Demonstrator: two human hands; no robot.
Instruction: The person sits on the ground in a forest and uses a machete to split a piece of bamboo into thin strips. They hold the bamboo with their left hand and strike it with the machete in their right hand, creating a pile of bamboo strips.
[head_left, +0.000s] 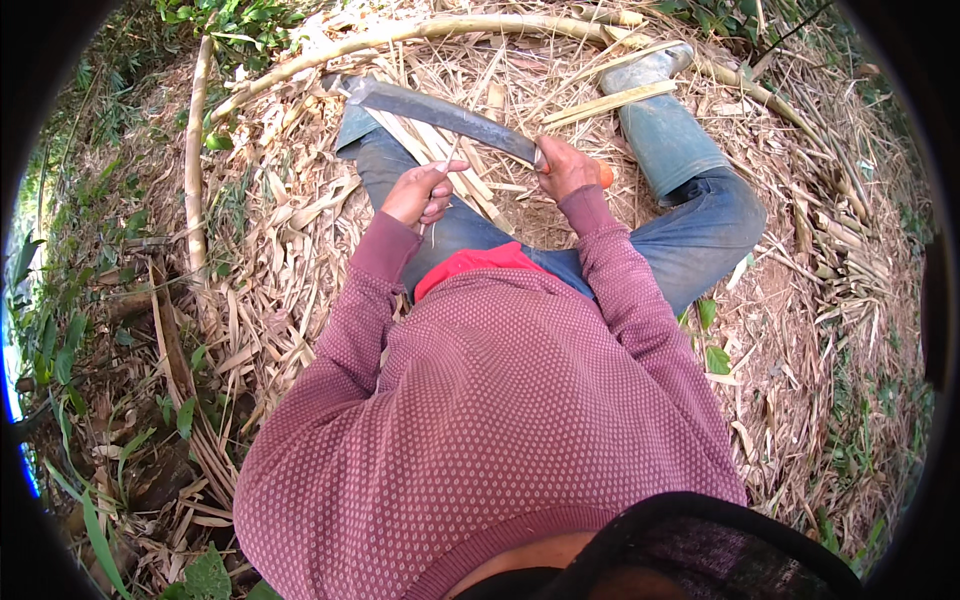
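Note:
My right hand (567, 168) grips the orange handle of a long dark machete (440, 112), whose blade points up and to the left over my left leg. My left hand (420, 193) pinches a thin pale bamboo strip (446, 165) that rises toward the blade. Several split bamboo strips (450, 160) lie across my left thigh under the blade. I sit on the ground in blue jeans and a maroon patterned sweater.
Dry bamboo leaves and husks cover the ground. A long bamboo pole (195, 150) runs along the left and another (450, 28) curves across the top. My rubber boot (650, 100) lies at upper right. Green plants grow at the left edge.

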